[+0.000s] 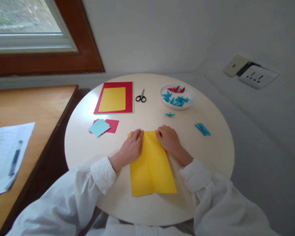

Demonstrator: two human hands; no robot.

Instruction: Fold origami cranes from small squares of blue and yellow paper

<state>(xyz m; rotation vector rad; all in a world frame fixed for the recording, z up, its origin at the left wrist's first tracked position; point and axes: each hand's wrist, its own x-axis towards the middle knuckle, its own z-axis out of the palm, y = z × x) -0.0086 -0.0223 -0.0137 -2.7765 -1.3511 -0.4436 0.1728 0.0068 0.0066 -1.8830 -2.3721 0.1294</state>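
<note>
A yellow sheet of paper (151, 167) lies before me on the round table, with a crease running down its middle. My left hand (135, 144) grips its far edge near the left corner, fingers closed. At the far right corner my right hand (169, 139) pinches the same sheet, its fingers curled. The paper bulges slightly between both hands, and its near edge lifts a little at the crease. Beyond the right hand sits a single blue paper crane (170, 114). Small blue and red paper squares (100, 127) lie in a loose pile left of my left hand.
Scissors (141, 96) rest near the back, beside red and yellow sheets (112, 99). A white plate (163, 97) holds several blue and red cranes. Folded blue strips (203, 129) lie at the right. A wooden desk (39, 108) with papers and a pen (15, 157) stands left.
</note>
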